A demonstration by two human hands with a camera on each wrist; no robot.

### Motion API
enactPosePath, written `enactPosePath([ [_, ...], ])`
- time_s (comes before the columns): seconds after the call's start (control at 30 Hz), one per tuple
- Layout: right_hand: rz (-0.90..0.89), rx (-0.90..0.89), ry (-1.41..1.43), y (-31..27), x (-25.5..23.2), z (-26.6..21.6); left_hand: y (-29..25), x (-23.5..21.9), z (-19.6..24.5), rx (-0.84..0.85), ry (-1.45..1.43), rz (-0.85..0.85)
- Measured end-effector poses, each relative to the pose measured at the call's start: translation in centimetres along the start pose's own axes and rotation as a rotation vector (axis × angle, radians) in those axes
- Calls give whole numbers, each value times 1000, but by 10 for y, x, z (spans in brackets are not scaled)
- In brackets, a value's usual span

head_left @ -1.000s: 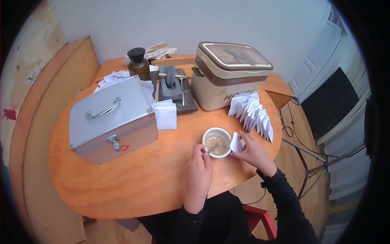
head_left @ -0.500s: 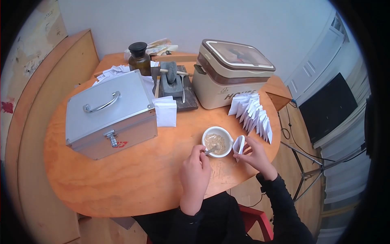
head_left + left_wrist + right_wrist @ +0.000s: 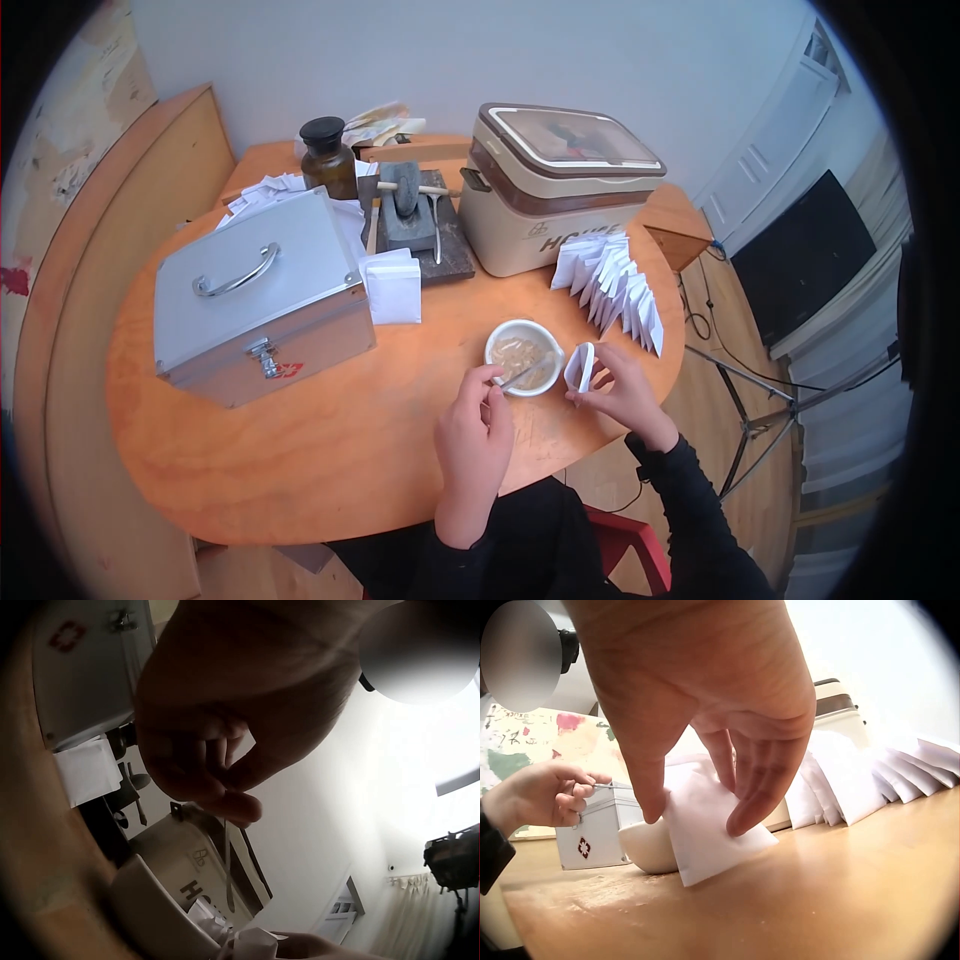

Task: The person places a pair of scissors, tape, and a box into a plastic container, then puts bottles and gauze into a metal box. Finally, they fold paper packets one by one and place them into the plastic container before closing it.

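A white bowl point(image 3: 492, 358) with pale brown contents stands near the table's front edge. My left hand point(image 3: 474, 440) pinches the handle of a thin metal spoon point(image 3: 525, 374), whose far end is over the bowl; in the left wrist view the spoon point(image 3: 229, 870) points away from the fingertips. Right of the bowl, my right hand point(image 3: 628, 396) holds a small white paper packet point(image 3: 579, 368) upright between thumb and fingers, its top spread apart. The right wrist view shows the packet point(image 3: 712, 832) pinched just above the tabletop, beside the bowl point(image 3: 649, 846).
A row of white packets point(image 3: 610, 285) stands at the right, before a beige lidded box point(image 3: 510, 225). At the left are a silver case point(image 3: 270, 330), a packet stack point(image 3: 394, 288), a brown jar point(image 3: 328, 170) and a grey stone tool point(image 3: 408, 215). Pale powder point(image 3: 607, 894) lies on the table.
The spoon has risen from the contents and its far end has shifted right, towards the packet. The packet's top has spread apart and it stands more upright in my right hand.
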State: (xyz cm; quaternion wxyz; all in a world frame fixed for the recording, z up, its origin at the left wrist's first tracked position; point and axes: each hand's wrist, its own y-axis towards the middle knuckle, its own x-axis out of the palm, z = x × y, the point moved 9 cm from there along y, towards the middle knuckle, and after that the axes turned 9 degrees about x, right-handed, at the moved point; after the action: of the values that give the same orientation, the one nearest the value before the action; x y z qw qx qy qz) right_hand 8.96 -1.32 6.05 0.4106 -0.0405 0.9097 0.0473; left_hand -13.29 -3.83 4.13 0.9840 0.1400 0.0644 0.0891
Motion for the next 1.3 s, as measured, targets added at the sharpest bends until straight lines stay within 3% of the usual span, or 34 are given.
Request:
enactPosePath([
  [0.13, 3, -25, -7, -2, 0, -6, -2, 10, 13, 59, 38, -113],
  [0.23, 5, -7, -19, -2, -2, -13, -4, 17, 34, 274, 351, -135],
  [0.33, 1, 7, -41, -1, -4, -6, -7, 28, 34, 338, 355, -233],
  [0.5, 201, 100, 19, 2, -42, 29, -4, 16, 25, 198, 301, -144],
  [0.63, 215, 241, -123, 7, -70, 61, 2, -2, 10, 51, 288, -96],
  [0.73, 309, 256, -44, 20, -75, 90, 0, -3, -7, 3, 309, -189],
  [0.77, 364, 138, -50, 22, -75, 85, -2, -3, -6, 7, 303, -197],
  [0.87, 402, 136, 106, 15, -64, 81, -8, -2, -3, -1, 289, -230],
  [0.97, 448, 39, -94, 7, -63, 31, -10, 0, -6, -30, 270, -261],
  [1.07, 293, -49, -64, 18, -48, -30, -10, 3, -4, -40, 263, -282],
  [1.2, -68, -200, -128, 52, 2, -104, -16, 5, -8, -53, 321, -367],
  [1.3, -281, -282, -317, 90, 55, -125, -18, -5, -4, -50, 319, -342],
])
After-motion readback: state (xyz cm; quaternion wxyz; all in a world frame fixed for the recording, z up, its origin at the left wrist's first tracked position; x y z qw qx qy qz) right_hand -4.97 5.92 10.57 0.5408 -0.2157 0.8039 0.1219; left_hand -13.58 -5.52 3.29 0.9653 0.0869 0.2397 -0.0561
